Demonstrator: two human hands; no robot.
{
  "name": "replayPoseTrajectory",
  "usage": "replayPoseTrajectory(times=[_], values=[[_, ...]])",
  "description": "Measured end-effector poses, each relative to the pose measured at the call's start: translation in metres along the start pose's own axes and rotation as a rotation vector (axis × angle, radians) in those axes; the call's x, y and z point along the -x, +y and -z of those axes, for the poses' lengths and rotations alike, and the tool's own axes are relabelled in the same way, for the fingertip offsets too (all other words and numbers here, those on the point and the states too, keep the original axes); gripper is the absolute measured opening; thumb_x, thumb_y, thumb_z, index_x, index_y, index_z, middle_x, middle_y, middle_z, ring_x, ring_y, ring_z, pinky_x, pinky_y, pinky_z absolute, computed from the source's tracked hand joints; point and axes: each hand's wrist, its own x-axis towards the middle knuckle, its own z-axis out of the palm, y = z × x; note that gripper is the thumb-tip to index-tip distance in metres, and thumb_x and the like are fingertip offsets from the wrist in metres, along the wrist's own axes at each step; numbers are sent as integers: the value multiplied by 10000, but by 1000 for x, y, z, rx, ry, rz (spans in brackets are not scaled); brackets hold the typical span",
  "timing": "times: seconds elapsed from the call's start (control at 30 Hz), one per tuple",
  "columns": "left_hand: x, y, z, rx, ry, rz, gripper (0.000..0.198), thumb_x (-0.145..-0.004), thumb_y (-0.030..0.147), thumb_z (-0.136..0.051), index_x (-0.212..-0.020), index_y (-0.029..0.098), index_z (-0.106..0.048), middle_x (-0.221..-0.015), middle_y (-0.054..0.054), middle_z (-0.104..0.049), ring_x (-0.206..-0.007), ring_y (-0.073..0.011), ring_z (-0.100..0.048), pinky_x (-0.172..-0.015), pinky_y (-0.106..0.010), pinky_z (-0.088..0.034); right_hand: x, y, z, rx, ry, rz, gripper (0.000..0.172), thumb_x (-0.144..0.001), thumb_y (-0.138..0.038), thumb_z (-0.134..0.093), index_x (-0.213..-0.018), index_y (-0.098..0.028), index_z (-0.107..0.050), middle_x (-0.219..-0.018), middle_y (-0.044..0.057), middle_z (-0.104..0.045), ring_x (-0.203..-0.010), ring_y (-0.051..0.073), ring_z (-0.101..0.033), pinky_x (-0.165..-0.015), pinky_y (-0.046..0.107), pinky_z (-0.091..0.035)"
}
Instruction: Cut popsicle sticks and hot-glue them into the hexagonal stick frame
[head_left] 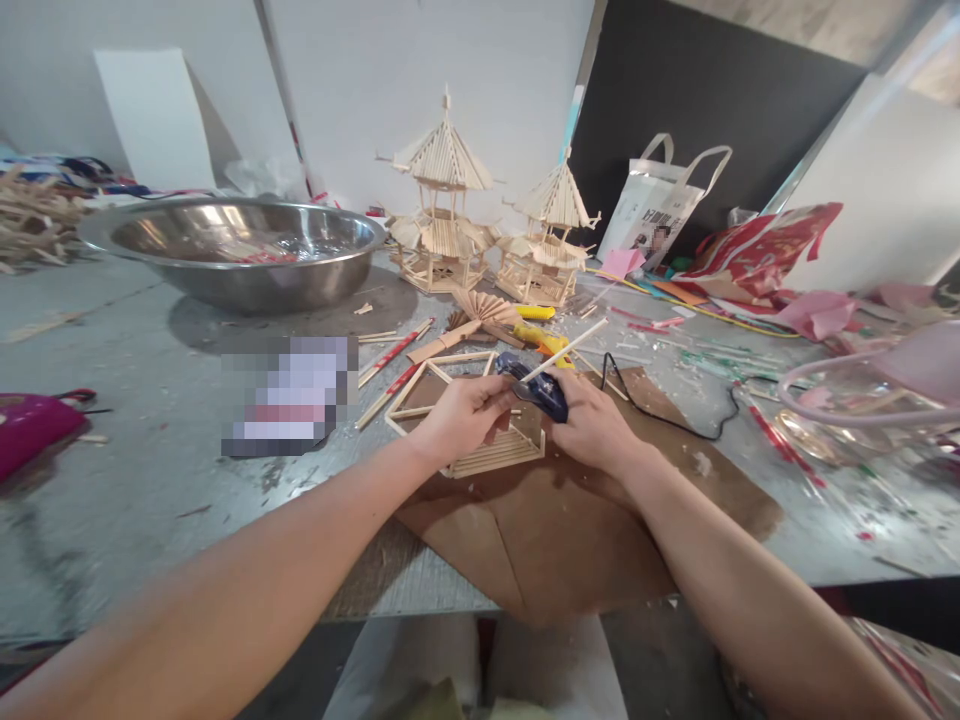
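My left hand [469, 412] is closed, pinching the lower end of a thin wooden stick [574, 346] that slants up to the right. My right hand [592, 415] is closed round a dark blue tool [551, 398]; its working end is hidden, so I cannot tell its exact kind. The stick crosses over this tool. Below both hands, a many-sided frame of wooden sticks [495, 460], partly filled with parallel sticks, lies on brown cardboard [592, 540]. My hands hide part of it. Just beyond them lies a yellow glue gun [551, 345].
Two stick-built pagodas [442, 240] stand at the back, near a wide metal basin [262, 280]. A blurred-out phone [292, 395] lies left of the frame. A black cord [637, 405], scraps and a white bag [649, 205] are to the right. A folded paper fan [484, 310] lies mid-table.
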Motion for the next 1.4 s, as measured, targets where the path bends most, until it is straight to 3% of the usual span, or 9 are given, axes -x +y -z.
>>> replayPoseTrajectory(times=[0.2,0.43,0.53,1.17,1.27,1.4], values=[[0,2,1,-99,7,-11,218,-784,287,-383,-658,150,-494,-492,40,-478,-370,-47,-434,-395,-156,-344,0,0,1,-12,9,46,473,-636,-182,-451,-1104,-138,-408,-998,99,-541,-907,205,-483,-791,315,-363],[-1,5,5,-441,113,-217,220,-778,286,-418,-663,156,-553,-571,8,-537,-536,-84,-475,-516,-175,-353,-1,0,2,-20,12,24,476,-630,-183,-455,-1102,-155,-402,-1002,94,-535,-896,204,-479,-772,318,-365],[0,4,5,-506,123,-225,245,-780,311,-419,-656,153,-559,-572,-5,-548,-538,-93,-483,-515,-181,-345,-1,-1,3,-46,9,23,469,-622,-168,-454,-1089,-153,-412,-1015,100,-534,-907,204,-478,-766,315,-367],[0,3,1,-87,-15,-3,254,-791,337,-379,-700,143,-516,-589,7,-557,-369,-50,-464,-379,-153,-347,-1,0,2,-35,4,26,506,-621,-172,-452,-1123,-145,-392,-1026,111,-523,-917,213,-466,-749,320,-362],[-1,2,3,-127,-16,-22,255,-790,327,-377,-704,140,-527,-590,10,-556,-377,-47,-457,-391,-153,-351,-1,0,2,-32,6,35,507,-617,-164,-450,-1120,-155,-390,-1027,100,-519,-917,207,-462,-754,316,-357],[-2,-2,6,-290,73,-149,232,-773,295,-405,-690,143,-559,-539,28,-521,-427,-48,-447,-441,-147,-354,-1,2,1,-21,-12,62,518,-609,-162,-448,-1124,-154,-384,-1041,106,-512,-944,222,-445,-754,327,-354]])
